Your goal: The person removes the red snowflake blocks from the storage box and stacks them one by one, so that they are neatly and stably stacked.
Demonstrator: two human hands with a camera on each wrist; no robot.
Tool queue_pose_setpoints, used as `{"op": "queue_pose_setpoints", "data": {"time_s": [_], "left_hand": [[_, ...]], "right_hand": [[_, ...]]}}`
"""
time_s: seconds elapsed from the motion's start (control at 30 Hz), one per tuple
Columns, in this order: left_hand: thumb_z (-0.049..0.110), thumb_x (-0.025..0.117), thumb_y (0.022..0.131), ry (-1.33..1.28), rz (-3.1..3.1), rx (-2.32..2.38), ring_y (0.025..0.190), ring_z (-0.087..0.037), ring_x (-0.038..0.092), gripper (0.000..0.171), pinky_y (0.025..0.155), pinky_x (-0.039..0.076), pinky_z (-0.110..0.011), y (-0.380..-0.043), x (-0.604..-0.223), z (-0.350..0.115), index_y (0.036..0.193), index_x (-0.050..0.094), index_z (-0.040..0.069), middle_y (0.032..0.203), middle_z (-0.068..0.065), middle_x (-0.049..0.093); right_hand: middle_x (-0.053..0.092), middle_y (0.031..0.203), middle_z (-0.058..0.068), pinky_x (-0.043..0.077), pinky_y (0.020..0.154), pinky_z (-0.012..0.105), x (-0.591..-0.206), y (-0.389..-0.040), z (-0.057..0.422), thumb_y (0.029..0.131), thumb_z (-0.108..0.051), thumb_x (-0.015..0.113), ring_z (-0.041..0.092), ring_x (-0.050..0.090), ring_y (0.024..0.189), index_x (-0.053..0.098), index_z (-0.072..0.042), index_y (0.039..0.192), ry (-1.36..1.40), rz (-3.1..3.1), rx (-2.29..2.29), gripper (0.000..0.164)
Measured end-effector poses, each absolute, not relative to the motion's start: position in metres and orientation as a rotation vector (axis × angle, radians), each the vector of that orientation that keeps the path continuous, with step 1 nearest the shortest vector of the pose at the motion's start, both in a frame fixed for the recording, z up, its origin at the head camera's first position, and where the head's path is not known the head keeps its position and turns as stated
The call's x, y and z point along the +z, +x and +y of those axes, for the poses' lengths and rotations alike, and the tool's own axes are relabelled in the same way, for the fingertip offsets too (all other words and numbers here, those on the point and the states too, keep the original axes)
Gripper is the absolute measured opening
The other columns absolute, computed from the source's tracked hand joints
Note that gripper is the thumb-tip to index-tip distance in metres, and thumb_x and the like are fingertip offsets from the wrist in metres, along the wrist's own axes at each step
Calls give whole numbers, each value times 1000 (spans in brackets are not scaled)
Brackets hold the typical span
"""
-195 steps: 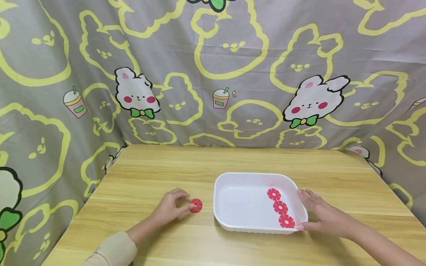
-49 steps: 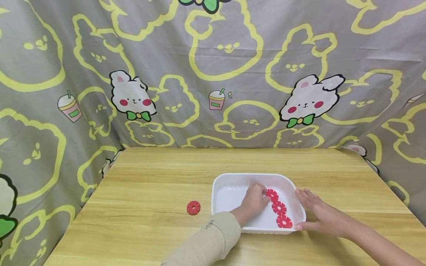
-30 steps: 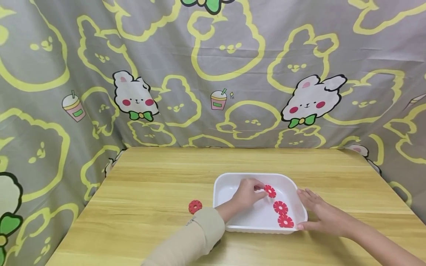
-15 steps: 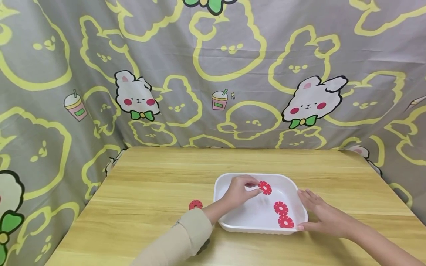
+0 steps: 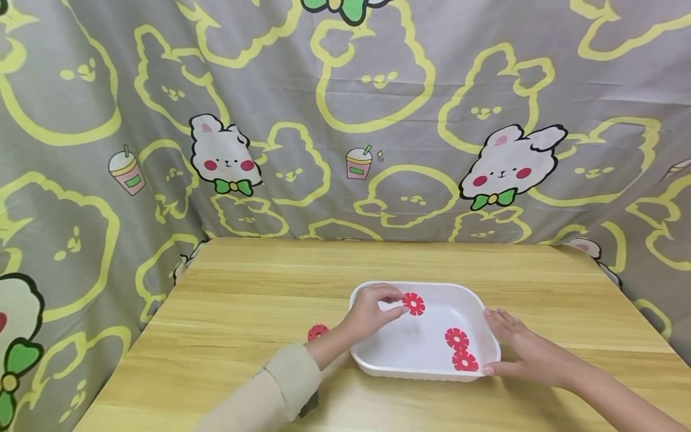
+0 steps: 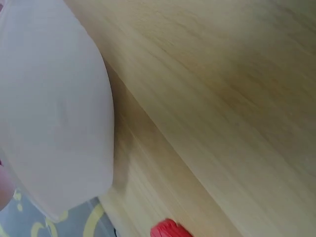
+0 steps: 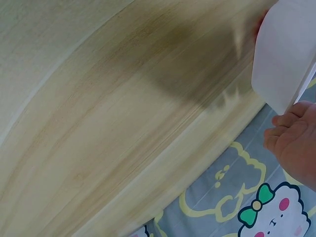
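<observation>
My left hand [image 5: 368, 313] pinches a red flower-shaped plastic disc [image 5: 414, 304] between thumb and fingertips, over the back of a white tray [image 5: 399, 368]. Inside the tray, two more red discs lie along the right side, a farther one [image 5: 457, 339] and a nearer one [image 5: 465, 362]. My right hand [image 5: 522, 349] holds the tray's right end, thumb at the near corner and fingers along the wall. In the right wrist view its fingers [image 7: 282, 129] bend at the tray rim. A fingertip [image 6: 5, 187] just enters the left wrist view beside the tray wall.
Left of the tray, another red disc [image 5: 318, 332] lies on the wooden table [image 5: 243, 288], partly covered by my left forearm. A grey patterned curtain [image 5: 291, 78] hangs behind the table and along its sides.
My left hand has drawn the farthest disc of the row up and to the left, away from the other two. The right hand stays at the tray's end.
</observation>
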State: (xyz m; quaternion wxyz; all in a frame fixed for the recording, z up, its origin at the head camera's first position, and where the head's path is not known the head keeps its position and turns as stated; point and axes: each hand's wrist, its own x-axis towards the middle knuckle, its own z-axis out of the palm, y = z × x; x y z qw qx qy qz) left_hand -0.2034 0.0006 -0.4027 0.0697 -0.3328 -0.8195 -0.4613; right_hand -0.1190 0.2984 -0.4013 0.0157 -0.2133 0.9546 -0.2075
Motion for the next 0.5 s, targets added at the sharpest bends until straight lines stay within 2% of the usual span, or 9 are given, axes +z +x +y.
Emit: {"op": "queue_pose_setpoints", "data": {"time_s": [0.23, 0.5], "left_hand": [[8, 74, 77, -953, -2492, -1446, 88, -23, 66, 20, 79, 56, -28, -199, -400, -16, 96, 70, 0, 96, -11, 70], [8, 74, 76, -944, -2429, -1453, 88, -21, 66, 20, 79, 56, -25, -198, -397, -35, 94, 71, 0, 96, -11, 70]], "right_hand": [[31, 142, 34, -12, 92, -7, -401, -119, 299, 73, -51, 70, 56, 26, 127, 31, 14, 137, -658, 2961, -653, 99], [31, 141, 34, -11, 92, -7, -401, -119, 299, 73, -50, 70, 56, 27, 127, 31, 14, 136, -669, 2963, -648, 98]]}}
